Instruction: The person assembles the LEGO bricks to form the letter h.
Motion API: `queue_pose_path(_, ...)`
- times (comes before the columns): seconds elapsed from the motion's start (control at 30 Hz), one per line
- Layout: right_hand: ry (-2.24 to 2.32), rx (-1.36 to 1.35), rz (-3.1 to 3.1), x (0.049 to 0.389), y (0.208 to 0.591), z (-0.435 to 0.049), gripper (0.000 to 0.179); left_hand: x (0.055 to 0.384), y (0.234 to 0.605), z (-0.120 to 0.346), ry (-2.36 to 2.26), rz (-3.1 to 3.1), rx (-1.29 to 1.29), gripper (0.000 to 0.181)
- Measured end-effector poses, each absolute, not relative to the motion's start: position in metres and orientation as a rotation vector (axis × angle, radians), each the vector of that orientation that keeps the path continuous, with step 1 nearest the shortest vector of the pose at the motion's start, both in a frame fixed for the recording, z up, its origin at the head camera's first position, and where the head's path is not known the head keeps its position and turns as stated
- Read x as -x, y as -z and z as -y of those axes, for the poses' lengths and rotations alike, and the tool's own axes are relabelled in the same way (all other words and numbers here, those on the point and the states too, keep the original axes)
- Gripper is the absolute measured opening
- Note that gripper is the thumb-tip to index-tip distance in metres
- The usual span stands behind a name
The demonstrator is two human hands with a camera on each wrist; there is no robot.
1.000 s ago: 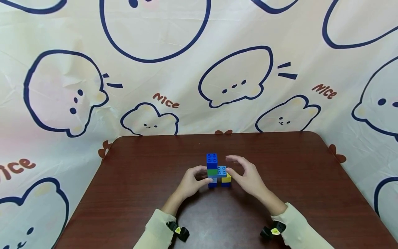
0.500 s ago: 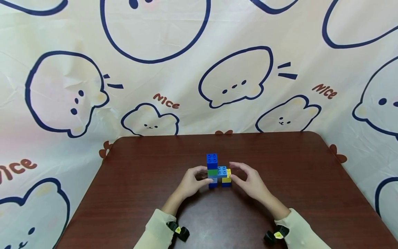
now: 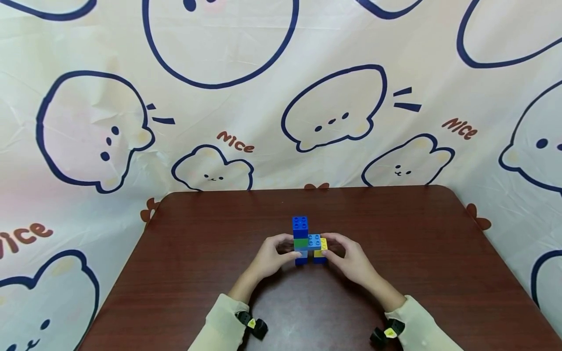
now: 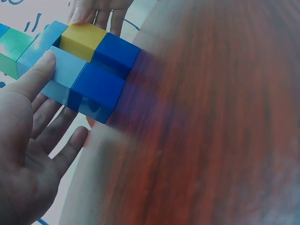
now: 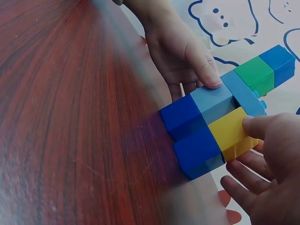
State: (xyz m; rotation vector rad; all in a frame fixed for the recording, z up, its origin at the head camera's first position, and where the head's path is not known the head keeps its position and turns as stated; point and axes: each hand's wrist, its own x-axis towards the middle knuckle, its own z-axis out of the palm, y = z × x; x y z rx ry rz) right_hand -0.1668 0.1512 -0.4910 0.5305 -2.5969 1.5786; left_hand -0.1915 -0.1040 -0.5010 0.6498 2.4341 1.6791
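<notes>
A stack of toy building bricks stands on the brown table (image 3: pixel 210 292). Its left column carries a dark blue brick (image 3: pixel 300 228) on top, with a green brick (image 3: pixel 300 243) below. A blue studded brick (image 3: pixel 313 242) bridges to the right column, where a yellow brick (image 5: pixel 232 133) sits on a dark blue brick (image 5: pixel 199 154). My left hand (image 3: pixel 269 258) grips the left column, thumb on the light blue brick (image 4: pixel 68 70) above a dark blue base brick (image 4: pixel 96 89). My right hand (image 3: pixel 354 261) pinches the yellow brick, thumb in front; its farther fingertips are partly hidden.
Behind the table's back edge (image 3: pixel 263 191) hangs a pale cloth (image 3: pixel 263 112) printed with cartoon animals. Black wrist cameras sit on both wrists, the left camera (image 3: pixel 260 329) and the right camera (image 3: pixel 378 337), close over the tabletop.
My right hand first drew back slightly from the blue studded brick, uncovering the yellow brick, then came in to pinch the yellow one. My left hand keeps its hold on the left column.
</notes>
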Motion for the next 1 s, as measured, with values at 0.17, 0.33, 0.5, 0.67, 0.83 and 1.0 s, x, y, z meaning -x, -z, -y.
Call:
queue_pose_path(0.17, -1.588, -0.486, 2.603, 0.167, 0.492, -0.149, 0.037, 0.193, 0.500, 0.104, -1.663, -2.440, -0.662, 0.030)
queue_pose_path(0.33, -1.625, -0.451, 2.599, 0.170, 0.491, -0.148, 0.035, 0.194, 0.497, 0.104, -1.668, -2.440, -0.642, 0.030)
queue_pose_path(0.5, -1.676, -0.446, 2.583, 0.174, 0.493, -0.147, 0.034, 0.197, 0.498, 0.103, -1.664, -2.446, -0.638, 0.030)
queue_pose_path(0.67, -1.691, -0.425, 2.578, 0.179, 0.495, -0.146, 0.037, 0.201, 0.497, 0.102, -1.631, -2.473, -0.607, 0.035)
queue_pose_path(0.83, -1.655, -0.379, 2.599, 0.182, 0.494, -0.143, 0.040, 0.203, 0.498, 0.100, -1.637, -2.503, -0.594, 0.040)
queue_pose_path(1.0, -1.604, -0.335, 2.624, 0.187, 0.494, -0.139, 0.042, 0.206, 0.498, 0.097, -1.623, -2.537, -0.573, 0.042)
